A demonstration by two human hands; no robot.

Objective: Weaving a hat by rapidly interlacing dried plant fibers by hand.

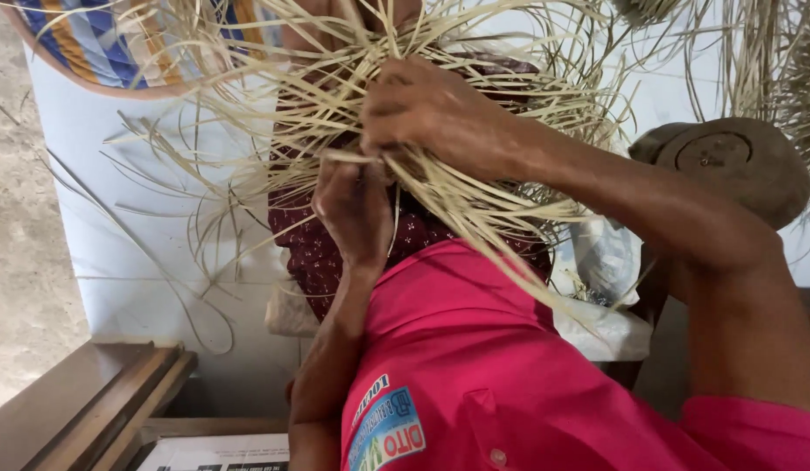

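Hemmed in above by loose pale straw strands (440, 105); blocked right by round wooden block (728, 166); open left over white sheet (100, 174).

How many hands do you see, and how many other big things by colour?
Hands: 2, the left hand and the right hand, both gripping the pale straw strips
Pink shirt: 1
Dark red patterned cloth: 1
Brown round wooden block: 1
Striped blue and orange mat: 1
Total: 6, with the straw strips too many to count.
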